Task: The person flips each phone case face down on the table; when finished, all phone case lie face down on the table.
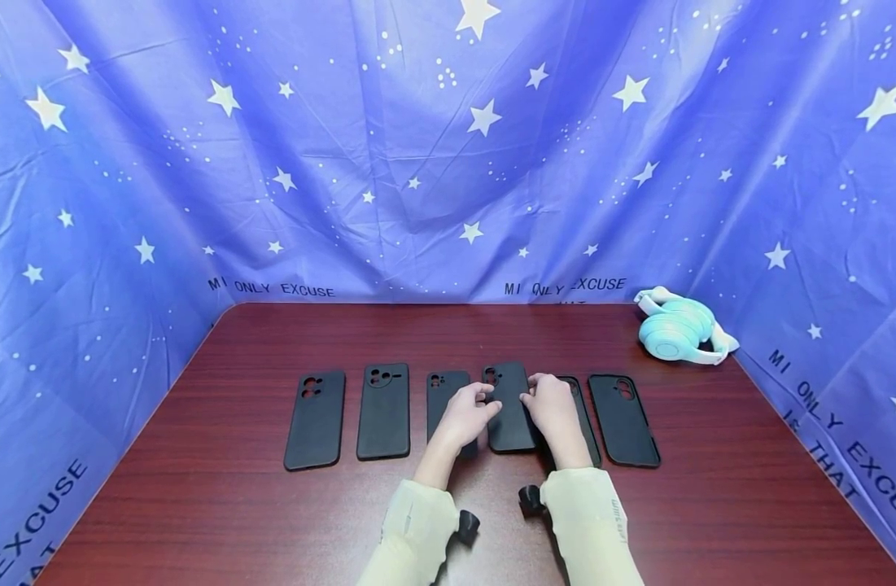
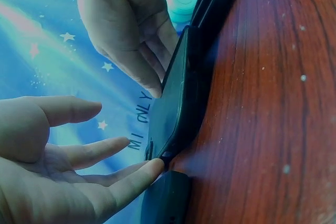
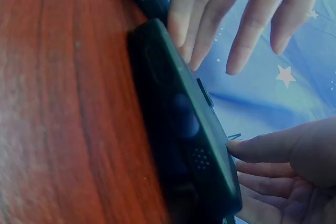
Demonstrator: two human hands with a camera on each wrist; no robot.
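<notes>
- Lying in a row across the head view, six black phone cases (image 1: 314,427) rest on a reddish-brown wooden table (image 1: 220,505).
- Also in the head view, the fourth case (image 1: 512,427) from the left lies back up between the left hand (image 1: 464,417) and the right hand (image 1: 553,407), its camera cutout at the upper left. The left forearm partly covers the third case (image 1: 440,403); the right hand and forearm partly cover the fifth case (image 1: 579,403). Beyond it lies the sixth case (image 1: 623,423), with its rim facing up. Light-blue headphones (image 1: 667,330) sit at the far right, before a blue star-patterned cloth (image 1: 389,146).
- In the left wrist view, the left hand is spread wide with fairly straight fingers; one fingertip touches the fourth case near its end, and the thumb stands apart from it.
- In the right wrist view, the right thumb touches the fourth case's upper edge, while the other fingers reach behind it; whether they pinch the case cannot be told. Small speaker holes show in its near end wall, and whether that end is raised off the table is unclear.
</notes>
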